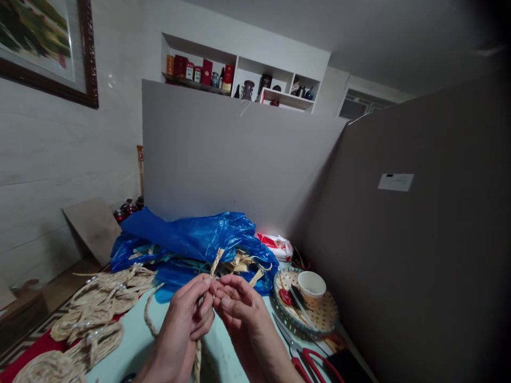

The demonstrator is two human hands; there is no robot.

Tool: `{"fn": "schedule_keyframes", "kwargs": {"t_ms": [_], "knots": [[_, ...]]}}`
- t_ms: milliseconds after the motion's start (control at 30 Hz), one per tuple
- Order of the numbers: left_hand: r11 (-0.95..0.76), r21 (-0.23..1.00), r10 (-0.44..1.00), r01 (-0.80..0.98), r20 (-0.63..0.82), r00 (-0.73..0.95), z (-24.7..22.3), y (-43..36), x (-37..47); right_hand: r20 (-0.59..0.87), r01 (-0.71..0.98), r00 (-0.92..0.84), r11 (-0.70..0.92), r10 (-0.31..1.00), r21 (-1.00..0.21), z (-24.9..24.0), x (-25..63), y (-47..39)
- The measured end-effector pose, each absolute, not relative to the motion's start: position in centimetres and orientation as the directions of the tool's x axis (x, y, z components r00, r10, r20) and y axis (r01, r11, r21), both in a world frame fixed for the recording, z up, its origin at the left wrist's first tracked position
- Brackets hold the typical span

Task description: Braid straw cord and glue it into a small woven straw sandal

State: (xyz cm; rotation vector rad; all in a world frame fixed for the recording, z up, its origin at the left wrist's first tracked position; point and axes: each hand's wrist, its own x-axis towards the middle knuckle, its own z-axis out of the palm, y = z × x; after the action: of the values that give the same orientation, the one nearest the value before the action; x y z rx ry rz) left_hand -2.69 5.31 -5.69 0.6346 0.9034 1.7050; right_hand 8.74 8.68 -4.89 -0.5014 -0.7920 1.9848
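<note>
- One braided cord [216, 261] is pinched in the closed fingers of the left hand [191, 306], its end raised above them.
- Beside it, the right hand [244, 314] is held with fingers slightly apart; contact cannot be told.

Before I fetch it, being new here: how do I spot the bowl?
Right of the big blue bag lies a round woven basket. The bowl stands in it, towards the far side: white and open-topped, unlike the small red disc nearby.

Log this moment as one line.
left hand: grips braided cord | right hand: fingertips near cord | blue bag: beyond hands | red-handled scissors: unheld
</note>
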Motion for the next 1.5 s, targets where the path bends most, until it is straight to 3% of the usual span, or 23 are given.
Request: {"fn": "schedule_keyframes", "kwargs": {"t_ms": [400,567,867,1067,1267,1500], "knots": [[-0.124,0.867,0.959,-0.483,-0.019,-0.282,-7.7,6.4,-2.9,-0.037,-0.598,-0.466,-0.346,0.884,-0.723,-6.4,8.4,9.4],[-0.017,0.901,0.939,-0.434,-0.135,-0.317,-9.7,7.1,-2.6,-0.018,-0.569,-0.435,-0.291,0.900,-0.769,-10.3,7.4,10.6],[0.192,0.930,0.908,-0.313,-0.289,-0.303,-13.1,5.2,-2.1,-0.082,-0.351,-0.475,-0.274,0.876,-0.895,-16.9,7.6,9.7],[0.214,0.956,0.929,-0.201,-0.262,-0.261,-13.8,3.1,-1.7,0.016,-0.282,-0.460,-0.129,0.888,-0.951,-17.0,10.7,6.7],[0.109,0.990,0.950,-0.089,-0.131,-0.284,-13.8,0.8,-1.9,0.099,-0.236,-0.387,0.006,0.917,-0.972,-16.4,12.4,6.6],[0.160,0.983,0.926,-0.094,-0.183,-0.330,-14.3,0.1,-2.5,0.125,-0.168,-0.321,0.073,0.939,-0.983,-16.5,13.8,8.4]]}}
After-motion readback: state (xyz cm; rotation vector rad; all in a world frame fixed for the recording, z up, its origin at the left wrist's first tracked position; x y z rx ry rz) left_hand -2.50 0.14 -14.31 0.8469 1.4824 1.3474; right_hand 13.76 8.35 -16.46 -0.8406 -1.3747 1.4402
